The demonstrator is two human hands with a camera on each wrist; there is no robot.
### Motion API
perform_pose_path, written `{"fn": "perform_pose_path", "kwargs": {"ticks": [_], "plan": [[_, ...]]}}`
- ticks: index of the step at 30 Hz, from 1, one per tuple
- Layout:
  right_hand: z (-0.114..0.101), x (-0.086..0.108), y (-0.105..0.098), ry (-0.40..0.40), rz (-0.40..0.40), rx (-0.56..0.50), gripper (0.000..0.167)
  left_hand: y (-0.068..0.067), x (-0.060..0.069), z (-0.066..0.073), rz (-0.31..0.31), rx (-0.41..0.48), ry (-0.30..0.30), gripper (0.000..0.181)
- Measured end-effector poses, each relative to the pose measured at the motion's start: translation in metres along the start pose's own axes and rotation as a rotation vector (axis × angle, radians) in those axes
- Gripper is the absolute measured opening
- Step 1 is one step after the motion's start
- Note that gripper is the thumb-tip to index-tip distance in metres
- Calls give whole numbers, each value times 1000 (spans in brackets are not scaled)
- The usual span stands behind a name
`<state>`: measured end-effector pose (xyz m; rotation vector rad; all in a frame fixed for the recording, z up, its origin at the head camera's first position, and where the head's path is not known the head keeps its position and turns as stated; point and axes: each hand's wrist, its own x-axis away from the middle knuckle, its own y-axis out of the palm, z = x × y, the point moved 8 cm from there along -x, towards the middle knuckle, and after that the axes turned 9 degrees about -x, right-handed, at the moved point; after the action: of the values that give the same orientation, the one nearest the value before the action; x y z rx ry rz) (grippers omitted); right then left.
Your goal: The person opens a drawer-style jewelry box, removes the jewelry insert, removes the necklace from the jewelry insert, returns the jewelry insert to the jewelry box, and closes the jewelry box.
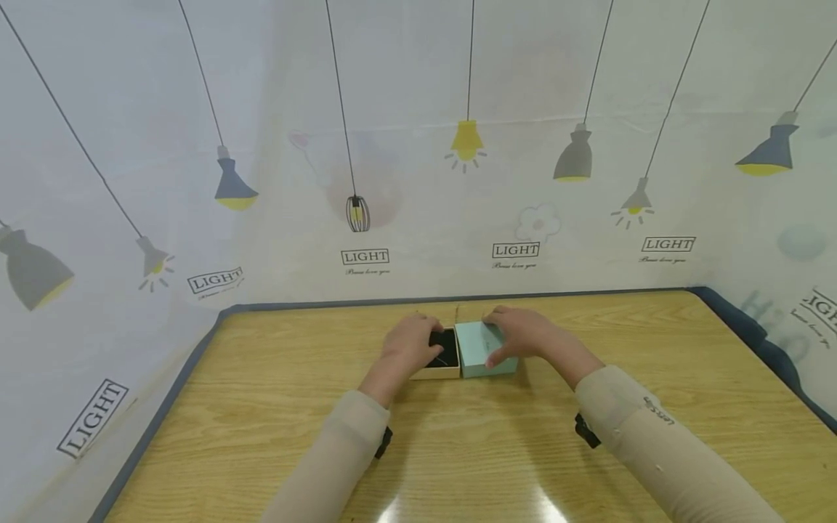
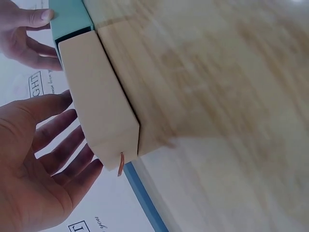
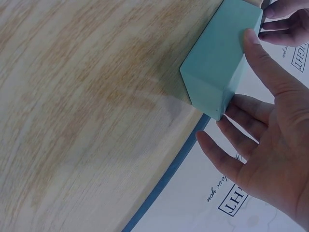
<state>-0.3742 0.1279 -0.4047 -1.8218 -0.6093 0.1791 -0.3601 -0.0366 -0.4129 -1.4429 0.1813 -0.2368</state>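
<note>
A cream drawer tray [image 1: 437, 373] with a black lining lies on the table, and a thin pale line crosses the lining. Its right end meets a mint-green box sleeve [image 1: 480, 341]; how far it goes in I cannot tell. An orange ribbon loop [image 2: 121, 164] sticks out of the tray's left end. My left hand [image 1: 408, 345] is over the tray's left part, fingers spread loosely at its far and left sides in the left wrist view. My right hand [image 1: 523, 335] holds the sleeve, thumb on its near top edge and fingers toward the back and right end.
The wood-grain table [image 1: 458, 450] has a dark blue edge [image 1: 314, 301] along the back and sides. Behind it hangs a white backdrop [image 1: 418, 87] printed with lamps and the word LIGHT. A black strap piece [image 1: 586, 431] shows below the right sleeve cuff.
</note>
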Motion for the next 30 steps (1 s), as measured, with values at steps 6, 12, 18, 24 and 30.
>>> {"fn": "perform_pose_path", "kwargs": {"ticks": [6,12,18,24,30], "plan": [[1,-1,0,7,1,5,88,3,-1,2,1,-8,5,35],[2,-3,1,10,-1,4,89,8,-2,3,-10,-17,-2,38],[1,-2,1,6,-2,0,88,10,-2,5,-8,-22,2,38],[1,-1,1,7,0,-2,88,11,-2,6,-10,-29,-1,38],[2,-2,2,12,1,-3,88,11,-2,7,-20,-36,1,38]]}}
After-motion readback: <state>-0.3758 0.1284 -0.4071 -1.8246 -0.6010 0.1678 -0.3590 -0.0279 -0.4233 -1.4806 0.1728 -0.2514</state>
